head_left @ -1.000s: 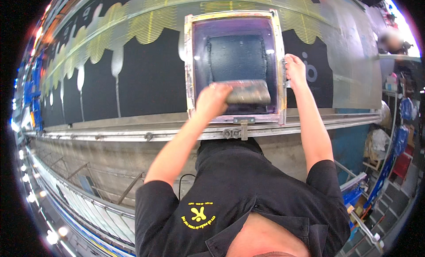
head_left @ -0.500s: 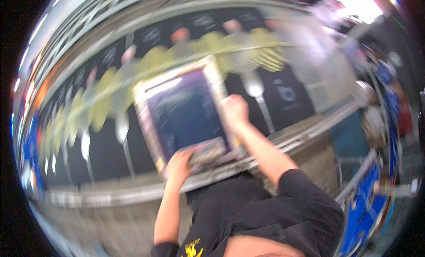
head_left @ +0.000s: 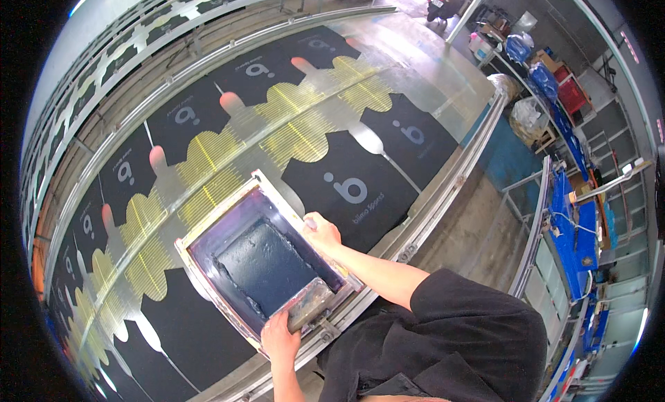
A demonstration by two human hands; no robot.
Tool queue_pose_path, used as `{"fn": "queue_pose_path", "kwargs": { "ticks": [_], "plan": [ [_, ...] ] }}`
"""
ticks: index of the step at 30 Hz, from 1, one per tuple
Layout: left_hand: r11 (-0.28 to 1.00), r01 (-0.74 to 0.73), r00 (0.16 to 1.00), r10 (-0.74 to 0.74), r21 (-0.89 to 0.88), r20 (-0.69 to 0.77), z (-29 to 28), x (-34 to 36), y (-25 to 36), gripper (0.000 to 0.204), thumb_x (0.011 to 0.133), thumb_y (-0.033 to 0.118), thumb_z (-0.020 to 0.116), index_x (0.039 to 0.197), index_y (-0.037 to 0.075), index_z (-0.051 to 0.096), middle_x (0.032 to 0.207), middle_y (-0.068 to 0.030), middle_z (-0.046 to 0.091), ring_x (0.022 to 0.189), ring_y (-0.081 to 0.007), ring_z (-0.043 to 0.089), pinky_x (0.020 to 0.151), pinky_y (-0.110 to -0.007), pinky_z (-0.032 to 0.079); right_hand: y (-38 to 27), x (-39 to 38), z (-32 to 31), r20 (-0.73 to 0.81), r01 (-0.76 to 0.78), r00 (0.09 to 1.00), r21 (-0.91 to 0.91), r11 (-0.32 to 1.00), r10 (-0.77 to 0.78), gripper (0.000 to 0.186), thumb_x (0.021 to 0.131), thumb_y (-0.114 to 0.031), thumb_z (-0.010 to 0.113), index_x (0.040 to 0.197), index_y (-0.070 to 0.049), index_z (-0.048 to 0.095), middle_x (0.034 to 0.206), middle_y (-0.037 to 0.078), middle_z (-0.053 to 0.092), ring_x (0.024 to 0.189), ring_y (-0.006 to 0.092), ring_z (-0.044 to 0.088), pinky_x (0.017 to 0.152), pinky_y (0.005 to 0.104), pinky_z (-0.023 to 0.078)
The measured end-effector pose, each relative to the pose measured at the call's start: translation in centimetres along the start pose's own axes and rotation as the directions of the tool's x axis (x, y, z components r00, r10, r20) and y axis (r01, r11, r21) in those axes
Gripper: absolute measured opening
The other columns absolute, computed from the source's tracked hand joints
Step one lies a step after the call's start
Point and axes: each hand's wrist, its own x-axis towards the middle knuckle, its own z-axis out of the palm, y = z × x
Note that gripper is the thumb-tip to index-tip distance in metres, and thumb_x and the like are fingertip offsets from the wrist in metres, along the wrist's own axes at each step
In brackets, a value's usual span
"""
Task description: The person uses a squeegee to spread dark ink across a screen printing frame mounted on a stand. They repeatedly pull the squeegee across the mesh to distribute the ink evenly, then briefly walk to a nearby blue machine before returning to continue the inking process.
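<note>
A screen-printing frame [head_left: 220, 302] with a light, ink-stained rim lies tilted in view over a black fabric piece at the table's near side. Dark blue-black ink [head_left: 267, 260] coats the middle of its mesh. A squeegee [head_left: 309, 303] rests inside along the near end. My left hand [head_left: 280, 339] is closed at the near left corner, its fingers by the squeegee's left end and the rim. Closed on the right rim is my right hand [head_left: 323, 234]. Whether the frame touches the fabric I cannot tell.
Black cut fabric pieces line the long table [head_left: 443, 69] in two rows, some bearing a grey print [head_left: 346, 188]. Yellow-striped patches [head_left: 298, 140] and a metal rail run between them. A near-side rail [head_left: 443, 201] edges the table. Shelving with blue sheets [head_left: 571, 242] stands right.
The screen-printing frame and both my hands have moved left along the table. Two printed pieces now show to its right, where one showed before. The view has turned and sharpened.
</note>
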Motion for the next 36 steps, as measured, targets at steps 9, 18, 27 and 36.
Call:
{"fn": "queue_pose_path", "kwargs": {
  "ticks": [9, 18, 27, 36],
  "plan": [
    [0.985, -0.137, 0.984, 0.147, 0.107, -0.098, -3.2, 2.5, -1.3, 0.058, 0.074, 0.006, 0.075, 0.132, 0.009, 0.075, 0.133, -0.0088, 0.078, 0.122, -0.0307, 0.072, 0.105, -0.047, 0.056, 3.6, 2.3, 0.1, 0.017, 0.173, 0.985, -0.012, 0.985, -0.173, 0.038, 0.096, -0.034, 0.080, 0.130, -0.019, 0.071, 0.109, 0.015, 0.081, 0.102, 0.0339, 0.079, 0.091, 0.0478, 0.060],
    [0.979, -0.114, 0.984, 0.134, 0.167, -0.117, -10.9, 19.7, -8.4, 0.028, 0.087, 0.028, 0.082, 0.113, 0.017, 0.083, 0.103, -0.0118, 0.081, 0.102, -0.0365, 0.077, 0.088, -0.052, 0.060, -5.8, 4.0, 0.4, -0.140, 0.707, 0.662, -0.208, 0.676, -0.736, 0.047, 0.100, -0.038, 0.080, 0.129, -0.003, 0.075, 0.124, 0.018, 0.077, 0.118, 0.0358, 0.072, 0.108, 0.0467, 0.052],
    [0.974, 0.152, 0.987, -0.157, 0.168, 0.015, -11.7, 25.0, -9.6, 0.030, 0.088, 0.047, 0.085, 0.108, 0.025, 0.085, 0.101, -0.0085, 0.083, 0.101, -0.0342, 0.078, 0.087, -0.050, 0.060, -13.8, 7.4, 7.0, 0.503, 0.878, 0.479, -0.265, 0.399, -0.720, 0.037, 0.088, -0.038, 0.088, 0.097, -0.006, 0.073, 0.104, 0.014, 0.077, 0.105, 0.0382, 0.073, 0.094, 0.0512, 0.056],
    [0.986, 0.108, 0.993, -0.100, 0.129, -0.066, -2.2, 5.8, -2.3, 0.028, 0.085, 0.029, 0.087, 0.112, 0.021, 0.087, 0.108, -0.0079, 0.083, 0.099, -0.0325, 0.079, 0.087, -0.048, 0.063, -1.3, -8.7, -1.5, 0.535, 0.905, 0.424, -0.220, 0.364, -0.731, 0.041, 0.069, -0.017, 0.089, 0.104, -0.010, 0.069, 0.100, 0.009, 0.067, 0.098, 0.0323, 0.066, 0.087, 0.0485, 0.052]
  ]
}}
